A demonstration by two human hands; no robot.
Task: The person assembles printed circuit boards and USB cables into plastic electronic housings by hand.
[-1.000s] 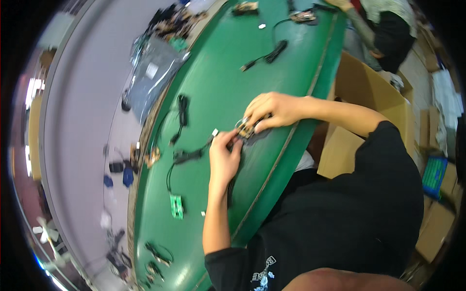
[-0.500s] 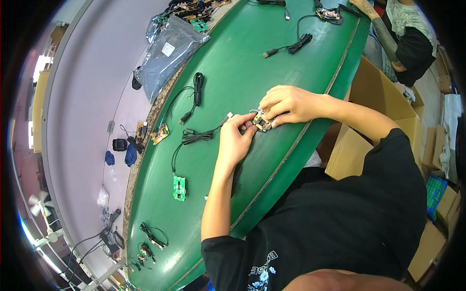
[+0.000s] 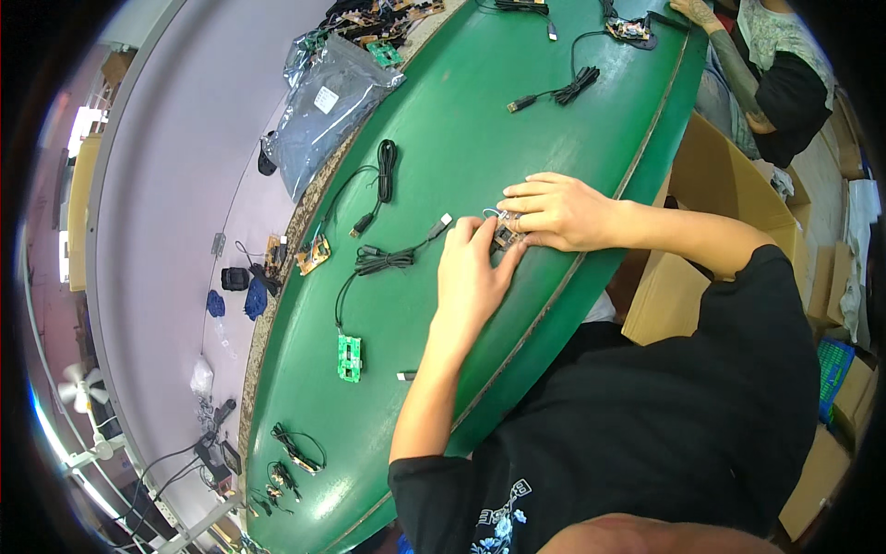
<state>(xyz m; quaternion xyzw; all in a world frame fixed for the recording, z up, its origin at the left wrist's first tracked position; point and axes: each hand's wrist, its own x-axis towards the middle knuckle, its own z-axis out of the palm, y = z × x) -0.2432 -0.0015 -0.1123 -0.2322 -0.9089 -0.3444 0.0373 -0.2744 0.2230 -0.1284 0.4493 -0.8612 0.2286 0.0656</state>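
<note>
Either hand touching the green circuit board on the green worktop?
No, the green circuit board lies apart; the left hand and right hand are both at another board.

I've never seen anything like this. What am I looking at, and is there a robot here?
No robot: these are a person's own bare hands. The wide, curved view comes from a camera worn on the head, looking down, so left in the picture is the person's left.

The left hand and right hand hold a small circuit board between them, partly hidden by fingers. On the green work surface lie coiled black cables and a green circuit board. At upper right, a co-worker's arm shows.
</note>
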